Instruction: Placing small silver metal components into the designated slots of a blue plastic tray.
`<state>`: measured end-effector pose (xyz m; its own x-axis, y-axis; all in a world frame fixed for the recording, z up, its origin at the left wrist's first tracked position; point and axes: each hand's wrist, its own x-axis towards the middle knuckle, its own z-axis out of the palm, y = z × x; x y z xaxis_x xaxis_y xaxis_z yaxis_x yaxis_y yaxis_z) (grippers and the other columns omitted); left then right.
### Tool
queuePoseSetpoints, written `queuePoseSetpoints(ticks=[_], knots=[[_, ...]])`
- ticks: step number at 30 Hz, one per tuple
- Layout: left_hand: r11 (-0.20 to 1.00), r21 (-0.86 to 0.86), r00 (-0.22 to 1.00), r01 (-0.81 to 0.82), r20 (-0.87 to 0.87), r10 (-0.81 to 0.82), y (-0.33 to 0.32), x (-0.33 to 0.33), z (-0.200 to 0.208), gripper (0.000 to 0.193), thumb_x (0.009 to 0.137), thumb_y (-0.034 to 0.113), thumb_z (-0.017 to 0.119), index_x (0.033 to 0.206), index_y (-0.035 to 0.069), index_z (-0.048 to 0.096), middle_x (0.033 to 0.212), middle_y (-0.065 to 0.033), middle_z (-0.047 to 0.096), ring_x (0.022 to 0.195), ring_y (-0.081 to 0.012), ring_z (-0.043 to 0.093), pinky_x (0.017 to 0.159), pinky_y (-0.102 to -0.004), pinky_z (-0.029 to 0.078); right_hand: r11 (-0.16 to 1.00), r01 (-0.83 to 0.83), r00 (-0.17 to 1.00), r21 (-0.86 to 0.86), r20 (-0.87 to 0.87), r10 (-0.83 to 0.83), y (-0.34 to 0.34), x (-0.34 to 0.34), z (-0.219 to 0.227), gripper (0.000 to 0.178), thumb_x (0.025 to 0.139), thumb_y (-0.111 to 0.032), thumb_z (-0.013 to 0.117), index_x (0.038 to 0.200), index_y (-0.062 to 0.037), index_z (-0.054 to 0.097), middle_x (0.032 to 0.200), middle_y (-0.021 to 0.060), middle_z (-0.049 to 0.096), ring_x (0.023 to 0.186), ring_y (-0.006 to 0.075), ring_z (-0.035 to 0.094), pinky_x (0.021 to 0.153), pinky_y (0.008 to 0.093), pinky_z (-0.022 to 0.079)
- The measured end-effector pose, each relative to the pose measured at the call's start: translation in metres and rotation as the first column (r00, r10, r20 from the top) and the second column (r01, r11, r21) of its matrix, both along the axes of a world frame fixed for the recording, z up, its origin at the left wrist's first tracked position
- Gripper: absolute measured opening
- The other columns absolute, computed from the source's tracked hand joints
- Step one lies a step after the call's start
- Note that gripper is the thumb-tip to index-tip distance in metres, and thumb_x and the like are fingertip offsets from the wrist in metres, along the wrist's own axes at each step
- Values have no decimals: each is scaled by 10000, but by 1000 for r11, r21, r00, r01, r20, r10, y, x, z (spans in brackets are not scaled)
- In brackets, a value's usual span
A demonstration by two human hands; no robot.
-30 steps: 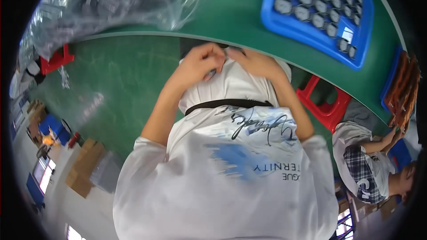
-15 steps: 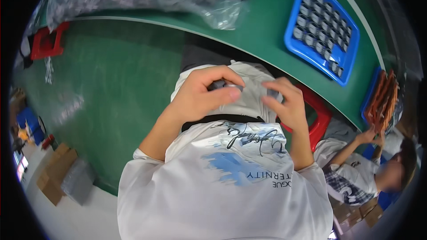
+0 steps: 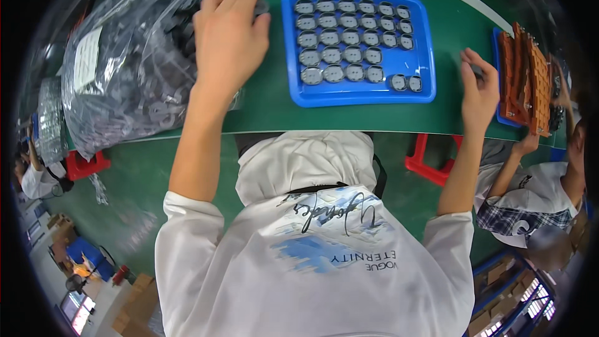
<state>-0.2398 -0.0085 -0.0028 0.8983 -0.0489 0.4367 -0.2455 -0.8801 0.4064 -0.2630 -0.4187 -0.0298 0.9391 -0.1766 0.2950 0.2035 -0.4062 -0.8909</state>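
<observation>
My left hand [image 3: 228, 40] reaches over the right side of a large clear plastic bag [image 3: 140, 81] full of small grey and dark parts. Its fingers are curled, and a small grey part [image 3: 262, 6] peeks out past the fingertips. Off to the right of the blue tray, my right hand [image 3: 479, 93] hovers above the green table, thumb and fingers bent round something small and dark that I cannot make out. The blue tray [image 3: 296, 95] between my hands bears rows of small rounded grey parts [image 3: 334, 73], with a gap toward its lower right.
A second blue tray [image 3: 499, 109] holds stacked orange-brown slatted pieces [image 3: 530, 87] at the right, by a co-worker's hand [image 3: 527, 144]. Red stools [image 3: 430, 162] stand under the green table's [image 3: 374, 115] edge. A white label [image 3: 87, 56] lies on the bag.
Both hands have risen from my lap to over the table and moved apart, left to the bag, right beyond the tray. The view has swung, bringing the tray to the middle.
</observation>
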Motion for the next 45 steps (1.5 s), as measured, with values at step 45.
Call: queuePoseSetpoints(ticks=[45], knots=[[967, -243, 989, -71, -145, 36, -14, -102, -28, 161, 912, 59, 712, 1061, 4, 742, 974, -107, 706, 891, -260, 622, 799, -348, 496, 550, -476, 848, -686, -192, 494, 72, 14, 61, 145, 753, -94, 805, 877, -98, 730, 1434, 107, 569, 1309, 364, 466, 1081, 444, 379]])
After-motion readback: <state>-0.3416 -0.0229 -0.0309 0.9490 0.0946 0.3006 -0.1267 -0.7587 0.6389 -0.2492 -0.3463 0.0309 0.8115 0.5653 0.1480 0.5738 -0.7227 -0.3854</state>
